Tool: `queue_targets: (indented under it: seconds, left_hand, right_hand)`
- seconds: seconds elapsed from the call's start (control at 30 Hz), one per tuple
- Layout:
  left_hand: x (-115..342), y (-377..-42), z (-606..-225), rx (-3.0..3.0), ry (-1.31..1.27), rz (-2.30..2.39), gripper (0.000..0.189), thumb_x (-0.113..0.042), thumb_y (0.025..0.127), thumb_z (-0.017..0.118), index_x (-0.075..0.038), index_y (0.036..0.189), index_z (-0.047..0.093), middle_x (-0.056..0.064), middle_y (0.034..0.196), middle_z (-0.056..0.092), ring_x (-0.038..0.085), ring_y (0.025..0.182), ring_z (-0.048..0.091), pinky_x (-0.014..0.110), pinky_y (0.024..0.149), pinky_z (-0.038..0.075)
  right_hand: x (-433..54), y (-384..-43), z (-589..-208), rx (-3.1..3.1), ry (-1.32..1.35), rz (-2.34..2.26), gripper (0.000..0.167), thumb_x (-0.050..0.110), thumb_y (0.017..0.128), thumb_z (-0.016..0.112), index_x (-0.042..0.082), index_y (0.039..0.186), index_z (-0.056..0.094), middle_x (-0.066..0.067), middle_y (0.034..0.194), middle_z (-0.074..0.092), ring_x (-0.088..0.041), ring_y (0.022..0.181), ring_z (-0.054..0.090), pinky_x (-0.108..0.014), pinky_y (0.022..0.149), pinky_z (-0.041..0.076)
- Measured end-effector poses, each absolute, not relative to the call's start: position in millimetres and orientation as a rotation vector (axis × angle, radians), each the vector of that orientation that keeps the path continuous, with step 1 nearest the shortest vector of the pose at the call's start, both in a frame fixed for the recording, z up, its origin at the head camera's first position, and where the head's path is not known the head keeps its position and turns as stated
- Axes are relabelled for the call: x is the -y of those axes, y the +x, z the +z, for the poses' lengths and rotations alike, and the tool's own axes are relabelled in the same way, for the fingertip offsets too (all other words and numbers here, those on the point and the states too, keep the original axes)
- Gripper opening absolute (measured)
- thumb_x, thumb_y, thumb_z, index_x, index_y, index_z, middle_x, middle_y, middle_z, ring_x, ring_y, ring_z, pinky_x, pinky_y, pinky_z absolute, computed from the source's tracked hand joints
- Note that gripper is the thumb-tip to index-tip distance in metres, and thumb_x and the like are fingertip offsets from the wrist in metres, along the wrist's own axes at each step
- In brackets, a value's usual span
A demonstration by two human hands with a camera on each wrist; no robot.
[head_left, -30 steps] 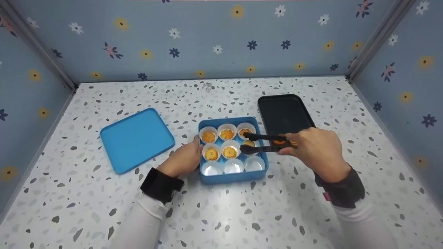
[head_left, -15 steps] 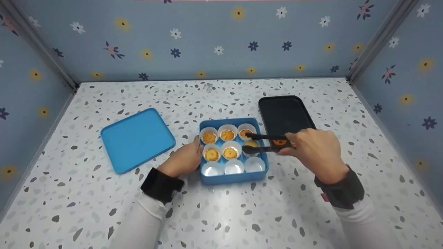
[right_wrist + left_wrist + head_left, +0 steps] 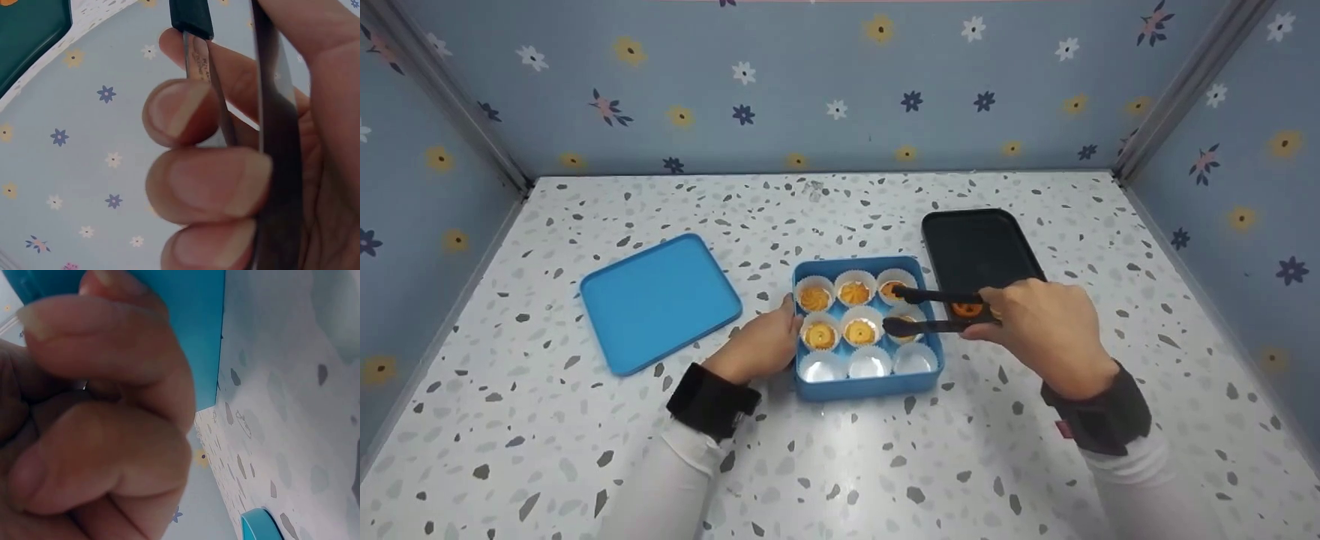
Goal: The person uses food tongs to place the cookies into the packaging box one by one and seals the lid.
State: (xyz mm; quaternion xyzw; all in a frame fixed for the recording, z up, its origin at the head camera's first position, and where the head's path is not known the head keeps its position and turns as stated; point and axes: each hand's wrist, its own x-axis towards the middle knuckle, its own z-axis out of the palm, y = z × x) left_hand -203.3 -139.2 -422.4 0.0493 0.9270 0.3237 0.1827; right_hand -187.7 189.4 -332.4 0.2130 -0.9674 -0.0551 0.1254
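My left hand (image 3: 761, 341) holds the left side of a blue box (image 3: 866, 386); in the left wrist view its fingers (image 3: 112, 444) are curled beside the box wall (image 3: 202, 337). White paper cups stand in rows inside. Cookies sit in the back and middle rows; the front-row cups, such as the front right cup (image 3: 913, 360), hold none. My right hand (image 3: 1042, 330) grips black-tipped tongs (image 3: 937, 326) over the box's right side, arms apart. Partly under the nearer tong arm, a round cookie (image 3: 906, 334) lies in the middle-row right cup. The right wrist view shows metal tong arms (image 3: 278, 140) between the fingers.
A black tray (image 3: 982, 251) is right of the box, an orange cookie (image 3: 966, 309) showing near its front end; my right hand hides part of that end. At left lies a blue lid (image 3: 660, 304). Flower-patterned panels (image 3: 840, 75) border the speckled table (image 3: 840, 465).
The round cookie, earlier between the tong tips, has dropped lower into the middle-row right cup. The tongs have hardly moved. My left hand stays at the box.
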Motion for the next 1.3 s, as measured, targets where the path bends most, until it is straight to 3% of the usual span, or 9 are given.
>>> queue_targets:
  seconds: [0.23, 0.4, 0.5, 0.67, 0.77, 0.9, 1.03, 1.13, 1.3]
  left_hand:
    - [137.8, -203.3, -421.9, -2.608, 0.138, 0.927, 0.063, -0.030, 0.109, 0.029, 0.005, 0.156, 0.005, 0.019, 0.157, 0.032, 0.031, 0.117, 0.053, 0.044, 0.100, 0.039]
    - [138.8, -203.0, -422.1, -2.617, 0.161, 0.910, 0.063, -0.030, 0.109, 0.028, 0.006, 0.155, 0.005, 0.020, 0.159, 0.022, 0.033, 0.137, 0.039, 0.046, 0.113, 0.029]
    - [139.6, -202.6, -422.0, -2.615, 0.160, 0.904, 0.063, -0.030, 0.109, 0.028, 0.007, 0.155, 0.004, 0.020, 0.160, 0.020, 0.033, 0.141, 0.034, 0.046, 0.116, 0.024]
    - [140.9, -201.9, -422.4, -2.591, 0.114, 0.925, 0.063, -0.031, 0.109, 0.027, 0.003, 0.156, 0.002, 0.024, 0.151, 0.038, 0.033, 0.110, 0.057, 0.046, 0.104, 0.038]
    - [141.5, -201.4, -422.2, -2.587, 0.104, 0.928, 0.063, -0.031, 0.110, 0.027, 0.003, 0.156, 0.002, 0.024, 0.140, 0.049, 0.030, 0.087, 0.057, 0.045, 0.097, 0.041]
    - [141.2, -201.1, -421.9, -2.592, 0.105, 0.925, 0.063, -0.031, 0.109, 0.027, 0.003, 0.156, 0.003, 0.023, 0.143, 0.046, 0.025, 0.075, 0.053, 0.045, 0.096, 0.042]
    - [140.1, -201.4, -421.3, -2.588, 0.095, 0.919, 0.063, -0.031, 0.110, 0.027, 0.002, 0.157, 0.002, 0.020, 0.113, 0.059, 0.024, 0.068, 0.050, 0.042, 0.079, 0.046]
    - [139.1, -201.5, -420.5, -2.589, 0.093, 0.921, 0.063, -0.031, 0.110, 0.028, 0.001, 0.157, 0.003, 0.016, 0.101, 0.058, 0.023, 0.068, 0.050, 0.040, 0.071, 0.045]
    - [139.3, -202.9, -420.9, -2.608, 0.122, 0.912, 0.063, -0.030, 0.109, 0.028, 0.004, 0.156, 0.004, 0.022, 0.141, 0.048, 0.026, 0.078, 0.055, 0.044, 0.093, 0.043]
  right_hand:
    - [-214.9, -185.8, -318.2, 2.839, 0.466, -0.004, 0.060, 0.054, 0.073, 0.082, 0.014, 0.117, 0.076, -0.005, 0.053, 0.053, -0.017, 0.043, 0.037, -0.034, 0.035, 0.029]
    - [-244.0, -192.1, -318.0, 2.819, 0.389, 0.022, 0.062, 0.057, 0.073, 0.081, 0.015, 0.119, 0.075, 0.002, 0.044, 0.036, -0.016, 0.041, 0.031, -0.032, 0.035, 0.022]
    - [-260.1, -200.8, -323.0, 2.859, 0.369, 0.041, 0.065, 0.057, 0.071, 0.081, 0.012, 0.118, 0.074, -0.001, 0.045, 0.043, -0.017, 0.039, 0.035, -0.032, 0.034, 0.024]
    - [-281.7, -218.4, -336.1, 2.944, 0.395, 0.064, 0.066, 0.056, 0.071, 0.082, 0.010, 0.118, 0.074, -0.019, 0.068, 0.066, -0.020, 0.042, 0.045, -0.033, 0.034, 0.028]
    - [-290.7, -228.6, -343.3, 3.000, 0.442, 0.073, 0.064, 0.056, 0.074, 0.080, 0.011, 0.120, 0.073, -0.025, 0.086, 0.070, -0.022, 0.044, 0.048, -0.034, 0.035, 0.031]
    - [-297.3, -238.6, -348.7, 3.094, 0.498, 0.042, 0.067, 0.062, 0.077, 0.075, 0.015, 0.124, 0.071, -0.024, 0.087, 0.070, -0.021, 0.045, 0.049, -0.035, 0.038, 0.035]
    - [-300.0, -243.0, -350.8, 3.157, 0.505, 0.004, 0.076, 0.071, 0.075, 0.068, 0.016, 0.128, 0.069, -0.025, 0.091, 0.070, -0.019, 0.048, 0.051, -0.035, 0.040, 0.039]
    - [-302.0, -244.5, -352.8, 3.163, 0.490, -0.010, 0.076, 0.071, 0.075, 0.068, 0.016, 0.128, 0.069, -0.021, 0.078, 0.068, -0.019, 0.047, 0.049, -0.035, 0.040, 0.038]
    - [-303.8, -247.3, -358.8, 3.129, 0.481, 0.025, 0.066, 0.059, 0.078, 0.076, 0.014, 0.126, 0.070, -0.019, 0.070, 0.066, -0.022, 0.045, 0.049, -0.035, 0.039, 0.037]
